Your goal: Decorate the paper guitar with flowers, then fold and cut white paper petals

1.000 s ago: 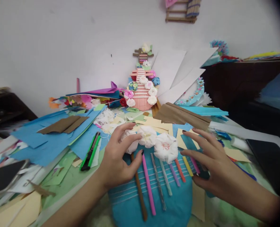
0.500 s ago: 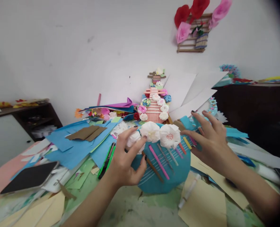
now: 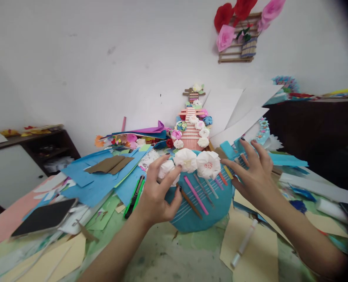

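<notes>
A blue paper pipa, with white strings and coloured frets, tilts above the table in front of me. Two white paper flowers, one with a yellow centre and one with pink dots, sit along its upper edge. My left hand has thumb and fingers closed round a third white flower at the pipa's left edge. At the other end, my right hand grips the pipa's neck, fingers partly spread over it; the thumb is partly hidden.
A pink paper pipa covered in flowers leans against the wall. Left lie a green utility knife, blue paper sheets and a phone. A white tube-like stick lies on cream paper at the right.
The view has tilted up and turned left, showing more wall. The blue pipa now appears more tilted and farther from me, with both hands staying on it and its flowers.
</notes>
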{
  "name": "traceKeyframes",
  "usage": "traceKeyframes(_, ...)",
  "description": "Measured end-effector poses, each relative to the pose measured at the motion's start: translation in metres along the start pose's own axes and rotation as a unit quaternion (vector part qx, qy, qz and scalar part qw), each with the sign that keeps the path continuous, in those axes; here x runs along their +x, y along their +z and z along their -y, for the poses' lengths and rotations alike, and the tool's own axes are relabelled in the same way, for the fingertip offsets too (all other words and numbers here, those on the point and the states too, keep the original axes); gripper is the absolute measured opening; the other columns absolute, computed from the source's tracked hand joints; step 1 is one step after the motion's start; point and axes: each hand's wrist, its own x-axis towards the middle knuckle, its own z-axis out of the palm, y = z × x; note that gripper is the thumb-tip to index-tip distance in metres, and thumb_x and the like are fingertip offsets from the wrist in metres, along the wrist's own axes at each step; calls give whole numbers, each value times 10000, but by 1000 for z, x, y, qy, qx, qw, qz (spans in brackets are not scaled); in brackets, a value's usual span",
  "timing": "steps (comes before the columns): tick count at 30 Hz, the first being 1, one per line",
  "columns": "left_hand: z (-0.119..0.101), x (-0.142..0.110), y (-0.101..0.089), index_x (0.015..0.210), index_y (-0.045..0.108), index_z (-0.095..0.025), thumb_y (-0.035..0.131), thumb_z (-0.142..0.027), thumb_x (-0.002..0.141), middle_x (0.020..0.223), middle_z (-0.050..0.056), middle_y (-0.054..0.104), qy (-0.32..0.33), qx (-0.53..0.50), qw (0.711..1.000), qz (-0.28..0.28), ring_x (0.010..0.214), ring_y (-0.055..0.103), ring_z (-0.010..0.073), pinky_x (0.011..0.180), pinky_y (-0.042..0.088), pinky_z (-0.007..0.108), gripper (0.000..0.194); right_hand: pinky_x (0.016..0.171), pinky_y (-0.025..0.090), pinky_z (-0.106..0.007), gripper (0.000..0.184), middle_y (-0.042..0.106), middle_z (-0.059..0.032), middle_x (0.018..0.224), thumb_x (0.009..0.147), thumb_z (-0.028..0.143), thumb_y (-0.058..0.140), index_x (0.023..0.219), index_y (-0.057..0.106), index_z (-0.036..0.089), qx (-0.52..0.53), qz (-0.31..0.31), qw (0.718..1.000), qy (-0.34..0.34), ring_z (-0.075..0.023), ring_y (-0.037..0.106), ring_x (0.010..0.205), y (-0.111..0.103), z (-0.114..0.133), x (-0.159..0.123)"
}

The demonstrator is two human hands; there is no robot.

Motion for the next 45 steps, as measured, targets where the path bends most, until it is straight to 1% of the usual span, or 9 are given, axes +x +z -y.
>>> traceKeyframes(4,0,1,2,1172,547,-157,603,-111,693,1314,184,381,-6,15,1000,1,1216,411,329,963,411,472,484,918,308,-616,447,105,-69,1497,736,85,605,1125,538,296,3,-10,1000,-8,-417,204,1300,3,-1,-1)
traceKeyframes(7,-1,2,3,1176,545,-160,608,-104,695,1309,184,387,-4,26,1000,-5,1217,412,327,962,413,468,488,912,323,-607,485,118,-68,1495,731,59,600,1141,521,305,7,-19,1000,-13,-403,204,1302,4,-2,-2)
traceKeyframes(15,-3,0,2,1180,536,-182,603,-105,699,1307,175,399,-1,39,999,-18,1209,424,334,953,412,493,492,909,330,-615,532,138,-69,1487,735,82,610,1195,494,322,4,-26,999,-18,-416,217,1299,1,-2,-3)
traceKeyframes(21,-3,0,2,1168,537,-183,613,-115,691,1303,176,392,2,53,998,-21,1205,423,335,949,406,497,487,919,314,-625,452,123,-71,1496,745,84,597,1140,536,295,9,-22,1000,-18,-430,225,1297,-1,-1,-3)
traceKeyframes(26,-4,1,1,1167,531,-182,613,-117,689,1306,175,384,3,55,998,-19,1211,417,333,959,394,498,489,938,302,-614,427,144,-80,1494,734,91,615,1108,552,286,7,-29,999,-19,-427,245,1297,0,-1,-3)
traceKeyframes(31,-6,0,0,1170,523,-172,610,-118,686,1303,181,383,8,50,998,-25,1209,416,335,957,397,498,495,937,302,-609,432,147,-82,1494,726,88,612,1103,549,290,8,-32,999,-18,-427,249,1298,1,-3,-3)
traceKeyframes(37,-7,-1,-1,1188,504,-192,590,-130,690,1292,171,400,18,36,998,-45,1189,436,334,943,413,503,510,936,301,-606,429,176,-77,1482,736,75,582,1101,543,296,12,-31,999,-11,-433,253,1297,0,-3,-3)
traceKeyframes(45,-7,-2,-2,1180,500,-186,594,-136,676,1272,167,434,19,37,998,-51,1171,453,327,944,417,504,515,927,309,-606,496,241,-51,1456,735,75,575,1140,509,354,18,-30,999,-1,-422,256,1298,-2,-2,-3)
